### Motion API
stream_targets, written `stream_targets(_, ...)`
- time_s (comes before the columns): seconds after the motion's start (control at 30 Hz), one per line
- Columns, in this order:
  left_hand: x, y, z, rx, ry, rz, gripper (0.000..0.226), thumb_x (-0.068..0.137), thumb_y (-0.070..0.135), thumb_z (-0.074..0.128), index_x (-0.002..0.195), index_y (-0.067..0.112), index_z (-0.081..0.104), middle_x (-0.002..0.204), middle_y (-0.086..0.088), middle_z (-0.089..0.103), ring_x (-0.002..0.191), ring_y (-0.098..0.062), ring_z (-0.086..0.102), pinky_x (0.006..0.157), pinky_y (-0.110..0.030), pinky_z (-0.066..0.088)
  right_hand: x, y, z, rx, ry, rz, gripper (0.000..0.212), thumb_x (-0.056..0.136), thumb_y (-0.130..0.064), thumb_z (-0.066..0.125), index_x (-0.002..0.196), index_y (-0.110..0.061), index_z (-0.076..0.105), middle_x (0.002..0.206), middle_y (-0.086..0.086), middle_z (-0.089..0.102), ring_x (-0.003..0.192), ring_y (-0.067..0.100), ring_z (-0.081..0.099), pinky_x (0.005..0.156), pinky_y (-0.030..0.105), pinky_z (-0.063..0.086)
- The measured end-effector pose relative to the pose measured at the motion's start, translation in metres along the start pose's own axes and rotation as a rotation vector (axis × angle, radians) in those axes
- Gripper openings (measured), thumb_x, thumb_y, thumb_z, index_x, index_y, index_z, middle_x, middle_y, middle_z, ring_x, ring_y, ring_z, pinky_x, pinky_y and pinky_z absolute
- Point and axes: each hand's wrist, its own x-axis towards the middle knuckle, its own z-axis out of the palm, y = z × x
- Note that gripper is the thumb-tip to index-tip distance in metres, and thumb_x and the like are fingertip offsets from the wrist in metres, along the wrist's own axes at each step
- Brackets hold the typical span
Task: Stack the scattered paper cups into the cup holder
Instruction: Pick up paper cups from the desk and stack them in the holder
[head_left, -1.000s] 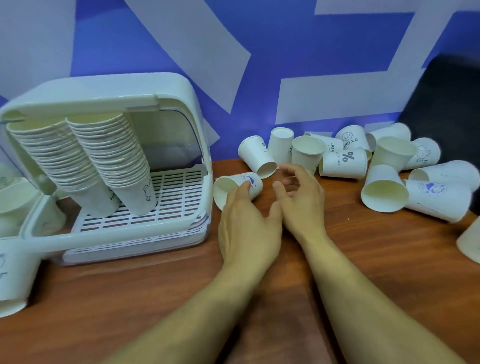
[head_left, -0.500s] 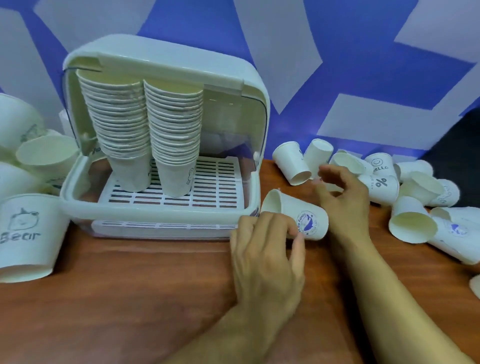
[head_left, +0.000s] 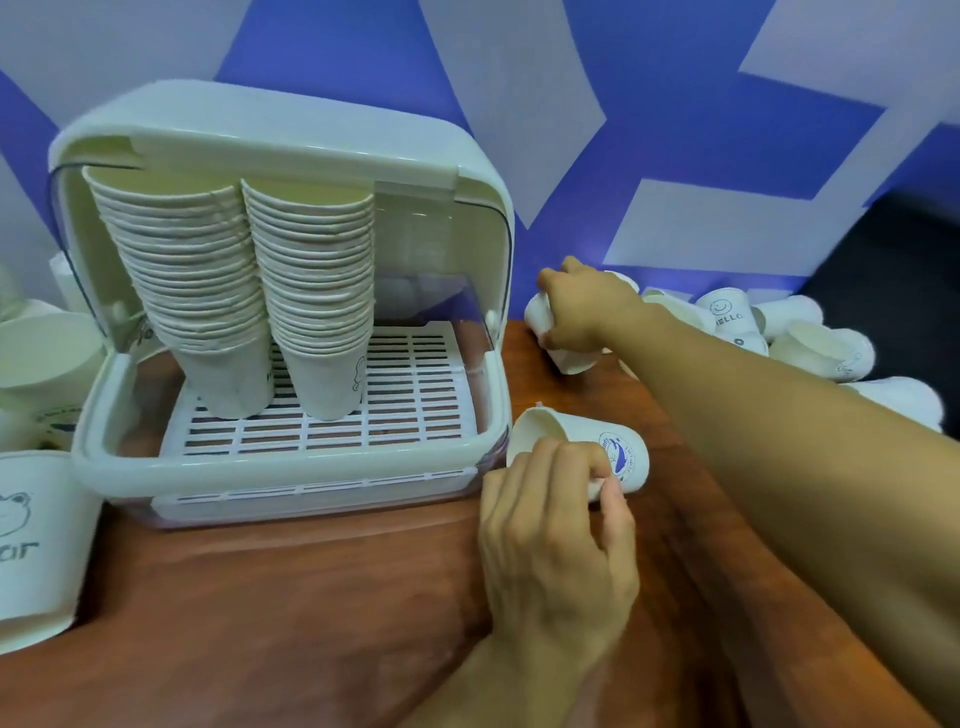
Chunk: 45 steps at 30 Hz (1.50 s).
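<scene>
**Both hands on cups, open slot beside the stacks**

The left hand (head_left: 558, 540) curls its fingers over a logo cup (head_left: 621, 457) lying on its side on the table (head_left: 291, 618), with the thumb against the wall near the base. The cup's mouth points away from the palm, towards the cup holder (head_left: 260, 465), whose corner sits just beyond the fingertips. The right hand (head_left: 587, 312) is stretched out beyond the left one. Its fingers wrap a far cup (head_left: 537, 314) at the near edge of the scattered cups (head_left: 810, 343). I cannot tell whether it also grips the cup beneath its palm.

To do this step well, I would keep the squeeze light so the thin paper wall does not crush, then turn each cup mouth-up to match the two stacks (head_left: 311, 291).

The stacks nearly reach the raised lid, so there is little headroom above them. The slatted floor on the side of the stacks nearer the left hand is bare, and it looks like the easier way in over the low front rim.
</scene>
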Motion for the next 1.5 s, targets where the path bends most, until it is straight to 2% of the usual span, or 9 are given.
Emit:
stream_targets(0.23,-0.002,0.0,0.001,-0.021,-0.008,-0.032,0.028,0.085,0.023,0.063,0.11,0.026,0.051,0.098,0.008,0.064,0.079,-0.013,0.055,0.072,-0.029,0.045,-0.054,-0.003,-0.015,0.227,0.242,0.051,0.02,0.089,-0.029,0.065,0.102,-0.014,0.066,0.1,0.007,0.064,0.08,0.023,0.052,0.068,0.031,0.04)
stream_targets(0.4,-0.003,0.011,-0.006,-0.092,-0.063,-0.096,0.045,0.082,0.032,0.064,0.124,0.027,0.048,0.125,0.013,0.053,0.089,-0.014,0.062,0.079,-0.026,0.048,-0.138,0.0,-0.011,0.496,0.511,0.096,0.014,0.092,-0.028,0.062,0.092,-0.015,0.066,0.088,-0.001,0.055,0.081,0.018,0.05,0.07,0.033,0.04)
stream_targets(0.53,-0.003,0.03,-0.017,-0.135,-0.083,-0.013,0.051,0.077,0.024,0.075,0.125,0.023,0.057,0.105,0.018,0.062,0.089,-0.01,0.064,0.082,-0.021,0.049,-0.189,-0.004,-0.013,0.707,0.661,0.15,0.014,0.092,-0.022,0.061,0.083,-0.013,0.065,0.082,0.0,0.06,0.079,0.02,0.054,0.072,0.036,0.044)
stream_targets(0.67,0.01,0.058,-0.043,-0.093,-0.147,0.103,0.049,0.078,0.024,0.074,0.125,0.016,0.063,0.097,0.008,0.067,0.09,-0.015,0.062,0.084,-0.024,0.047,-0.219,-0.005,-0.029,0.859,0.822,0.2,0.015,0.091,-0.021,0.063,0.08,-0.012,0.065,0.074,0.001,0.063,0.071,0.019,0.057,0.07,0.039,0.045)
stream_targets(0.83,0.051,0.064,-0.104,0.038,-0.177,0.243,0.046,0.08,0.021,0.069,0.126,0.02,0.062,0.119,0.003,0.067,0.095,-0.023,0.062,0.09,-0.039,0.047,-0.226,-0.028,-0.061,0.951,0.899,0.102,0.01,0.09,-0.02,0.065,0.085,-0.013,0.07,0.077,-0.001,0.066,0.072,0.016,0.06,0.071,0.037,0.047)
stream_targets(1.0,0.089,0.033,-0.166,0.146,-0.023,0.139,0.044,0.083,0.027,0.066,0.126,0.031,0.059,0.11,0.019,0.062,0.095,-0.007,0.061,0.082,-0.032,0.049,-0.216,-0.073,-0.083,1.033,0.955,-0.022,0.007,0.09,-0.017,0.066,0.087,-0.015,0.072,0.077,-0.003,0.064,0.07,0.011,0.058,0.066,0.03,0.048)
stream_targets(1.1,0.103,0.014,-0.186,0.153,0.028,0.038,0.046,0.083,0.03,0.064,0.128,0.034,0.054,0.109,0.017,0.063,0.099,-0.012,0.063,0.085,-0.045,0.052,-0.205,-0.1,-0.088,1.063,0.93,-0.082,0.007,0.091,-0.016,0.066,0.088,-0.013,0.073,0.079,-0.001,0.065,0.071,0.013,0.059,0.068,0.032,0.049)
stream_targets(1.27,0.112,-0.001,-0.205,0.204,0.08,-0.038,0.045,0.079,0.031,0.065,0.122,0.034,0.053,0.097,0.022,0.061,0.091,-0.001,0.058,0.082,-0.028,0.044,-0.185,-0.135,-0.09,1.106,0.9,-0.129,0.01,0.092,-0.015,0.065,0.089,-0.013,0.074,0.08,-0.001,0.065,0.072,0.013,0.059,0.067,0.028,0.047)
stream_targets(1.5,0.114,-0.013,-0.21,0.303,-0.027,-0.125,0.036,0.085,0.02,0.069,0.117,0.037,0.064,0.104,0.01,0.071,0.1,-0.025,0.065,0.084,-0.043,0.05,-0.174,-0.138,-0.081,1.022,0.834,-0.203,0.012,0.094,-0.018,0.064,0.088,-0.016,0.074,0.077,-0.004,0.064,0.069,0.012,0.056,0.061,0.012,0.038)
